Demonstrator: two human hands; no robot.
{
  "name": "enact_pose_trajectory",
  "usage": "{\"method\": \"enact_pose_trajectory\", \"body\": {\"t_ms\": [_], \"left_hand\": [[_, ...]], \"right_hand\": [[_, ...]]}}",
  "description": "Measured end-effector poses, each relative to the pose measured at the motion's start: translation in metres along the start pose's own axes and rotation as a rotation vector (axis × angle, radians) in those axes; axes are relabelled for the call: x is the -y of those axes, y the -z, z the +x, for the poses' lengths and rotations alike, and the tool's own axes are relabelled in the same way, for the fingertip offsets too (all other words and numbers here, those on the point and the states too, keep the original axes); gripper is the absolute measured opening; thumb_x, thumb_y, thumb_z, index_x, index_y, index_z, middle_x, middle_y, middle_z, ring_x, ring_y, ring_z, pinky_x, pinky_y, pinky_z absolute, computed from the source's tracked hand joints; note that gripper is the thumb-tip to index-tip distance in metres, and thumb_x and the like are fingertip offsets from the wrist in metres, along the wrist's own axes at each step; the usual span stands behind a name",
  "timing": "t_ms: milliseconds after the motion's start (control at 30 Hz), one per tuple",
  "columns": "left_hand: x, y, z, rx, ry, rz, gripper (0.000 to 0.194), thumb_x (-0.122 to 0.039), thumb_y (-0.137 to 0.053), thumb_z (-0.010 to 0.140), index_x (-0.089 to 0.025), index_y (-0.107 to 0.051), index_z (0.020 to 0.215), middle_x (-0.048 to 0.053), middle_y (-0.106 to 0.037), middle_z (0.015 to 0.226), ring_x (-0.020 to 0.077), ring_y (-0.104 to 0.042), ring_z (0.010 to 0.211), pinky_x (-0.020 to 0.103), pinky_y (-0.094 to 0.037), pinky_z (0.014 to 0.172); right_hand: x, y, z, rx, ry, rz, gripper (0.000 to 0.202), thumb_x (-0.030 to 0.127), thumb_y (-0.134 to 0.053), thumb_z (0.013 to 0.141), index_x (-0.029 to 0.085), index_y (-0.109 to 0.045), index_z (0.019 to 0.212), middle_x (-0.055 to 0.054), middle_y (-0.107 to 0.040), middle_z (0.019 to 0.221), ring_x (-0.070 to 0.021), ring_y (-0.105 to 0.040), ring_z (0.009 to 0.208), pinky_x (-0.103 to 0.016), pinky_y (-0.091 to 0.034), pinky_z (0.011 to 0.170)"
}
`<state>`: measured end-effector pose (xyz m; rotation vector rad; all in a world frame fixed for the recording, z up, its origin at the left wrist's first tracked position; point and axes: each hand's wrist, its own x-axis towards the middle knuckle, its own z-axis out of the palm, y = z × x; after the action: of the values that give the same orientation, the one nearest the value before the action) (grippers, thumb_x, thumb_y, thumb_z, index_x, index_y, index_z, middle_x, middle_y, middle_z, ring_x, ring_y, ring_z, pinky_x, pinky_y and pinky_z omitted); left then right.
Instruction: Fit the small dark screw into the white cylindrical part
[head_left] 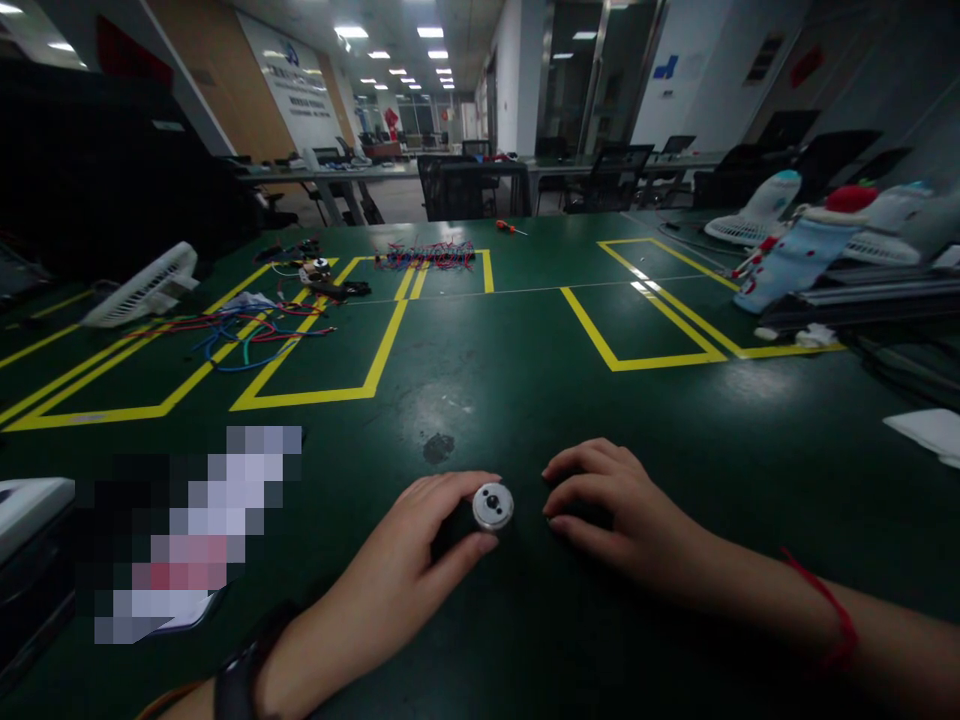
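Observation:
My left hand (427, 535) grips a small round metal motor (493, 507) between thumb and fingers. The motor stands upright on the dark green table (480, 410), its silvery end face up, showing a central hole and smaller holes beside it. A short gap to the right, my right hand (607, 500) rests on the table with bent fingers apart and no object visible in them. Its fingertips point toward the motor without touching it. A dark watch band (244, 670) is on my left wrist, and a red string (829, 600) circles my right wrist.
Loose coloured wires (255, 330) lie at the left, near a white fan (146, 285). Bundled wired parts (427, 256) and an orange screwdriver (510, 229) are at the back. A light blue figure (795, 255) stands right. A blurred-out flat object (202, 540) lies left of my hand.

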<state>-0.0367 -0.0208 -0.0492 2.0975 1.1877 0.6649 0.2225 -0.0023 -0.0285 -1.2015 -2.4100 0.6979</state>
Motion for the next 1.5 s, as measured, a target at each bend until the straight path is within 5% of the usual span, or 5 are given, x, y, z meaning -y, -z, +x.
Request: {"method": "enact_pose_trajectory", "body": {"t_ms": [267,600,1033,1300,1500], "left_hand": [[0.001,-0.001,-0.001,-0.004,-0.004,0.005,0.040,-0.028,-0.059,0.093,-0.036,-0.046,0.130,0.000,-0.057,0.129,0.0226,-0.054,0.118,0.043,-0.043,0.102],[0.001,0.000,-0.001,0.021,0.006,0.003,0.042,-0.028,-0.059,0.093,-0.040,-0.043,0.130,-0.004,-0.055,0.131,0.0211,-0.052,0.120,0.042,-0.040,0.104],[0.000,0.000,0.000,0.016,-0.003,0.002,0.041,-0.026,-0.060,0.093,-0.039,-0.044,0.129,-0.003,-0.056,0.129,0.0218,-0.052,0.119,0.043,-0.040,0.103],[0.000,0.000,0.000,0.008,-0.026,-0.009,0.042,-0.025,-0.061,0.092,-0.037,-0.045,0.129,-0.002,-0.057,0.128,0.0215,-0.053,0.117,0.041,-0.042,0.102],[0.002,-0.002,0.000,-0.024,-0.051,-0.015,0.041,-0.024,-0.061,0.091,-0.035,-0.046,0.128,-0.001,-0.058,0.126,0.0223,-0.055,0.114,0.040,-0.044,0.098]], "right_hand": [[-0.008,0.000,-0.004,-0.053,-0.038,0.186,0.016,0.029,-0.066,0.084,0.025,-0.068,0.099,-0.006,-0.060,0.116,-0.0243,-0.053,0.111,-0.044,-0.041,0.094],[-0.015,0.007,0.006,-0.285,-0.423,0.606,0.020,0.039,-0.062,0.087,0.021,-0.064,0.092,-0.001,-0.064,0.087,-0.0169,-0.060,0.081,-0.030,-0.048,0.071],[-0.008,0.001,0.000,0.023,0.029,-0.026,0.017,0.030,-0.073,0.077,0.030,-0.072,0.094,-0.004,-0.059,0.113,-0.0255,-0.053,0.105,-0.046,-0.040,0.089],[0.017,0.007,0.021,-0.065,0.071,0.255,0.010,0.027,-0.068,0.084,0.022,-0.071,0.092,-0.004,-0.058,0.106,-0.0156,-0.058,0.099,-0.030,-0.047,0.088],[0.039,0.007,0.040,-0.104,0.141,0.120,0.012,0.028,-0.069,0.082,0.023,-0.073,0.092,-0.003,-0.060,0.108,-0.0184,-0.058,0.099,-0.034,-0.045,0.087]]}}
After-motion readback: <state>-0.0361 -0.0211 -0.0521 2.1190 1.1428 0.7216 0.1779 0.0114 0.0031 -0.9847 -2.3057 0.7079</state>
